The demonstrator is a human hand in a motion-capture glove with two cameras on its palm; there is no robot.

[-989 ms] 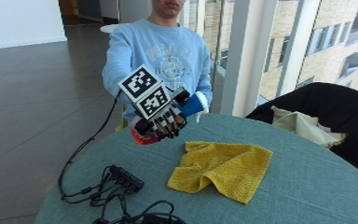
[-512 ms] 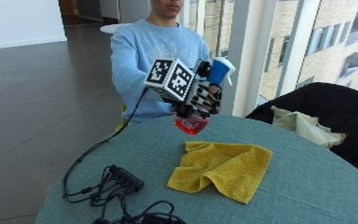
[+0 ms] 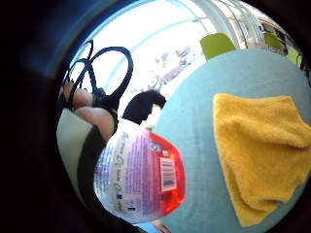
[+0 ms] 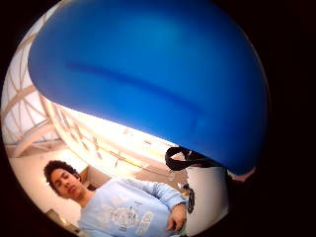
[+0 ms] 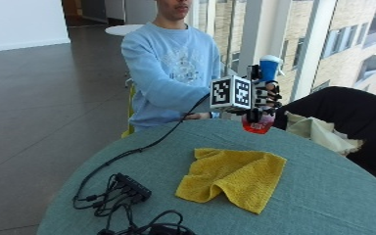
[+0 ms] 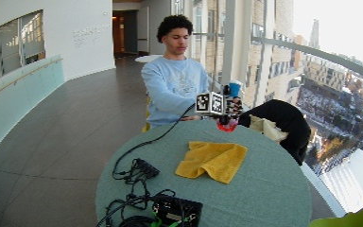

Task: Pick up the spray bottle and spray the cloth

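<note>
Outside view: right hand (image 5: 261, 100) clasps the spray bottle (image 5: 264, 93), hiding its middle, above the cloth (image 5: 233, 177).

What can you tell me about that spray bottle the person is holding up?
The spray bottle looks like clear plastic with a blue spray head on top and a red base or red liquid at the bottom. A printed label with a barcode wraps its body. It stands roughly upright in the air, above the far side of the table, beyond the yellow cloth and not touching either. The gloved right hand holds it, fingers curled round its body.
</note>
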